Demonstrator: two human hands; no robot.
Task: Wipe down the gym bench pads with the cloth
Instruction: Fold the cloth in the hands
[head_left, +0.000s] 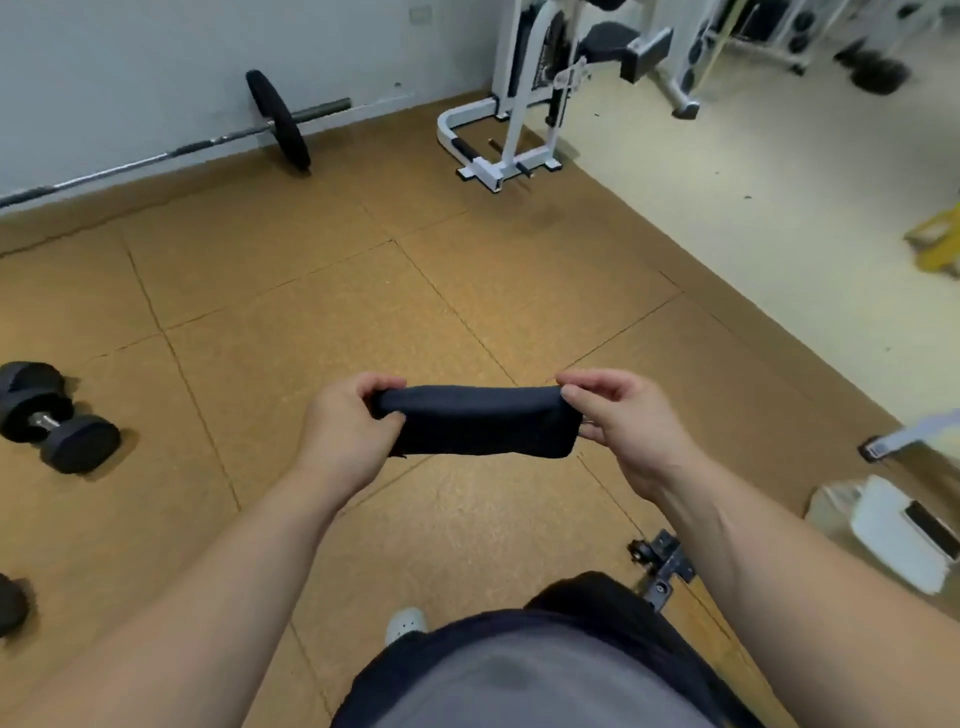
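Above the tan rubber-tile floor (311, 322), mid-air at chest height, a folded dark navy fabric cloth (475, 421) is stretched between the left hand (353, 415) and right hand (618, 415), each pinching one end. Wiping looks not yet begun. No bench pad is clearly visible; metal hardware near the lower right edge is cut off.

There are two hands, the left hand (349, 426) and the right hand (621, 423), and one dark cloth (475, 422). On the floor I count one barbell (218, 140) and two dumbbells: one whole dumbbell (49, 415) and one cut dumbbell (10, 605) at the edge. One white shoe (407, 623) shows.
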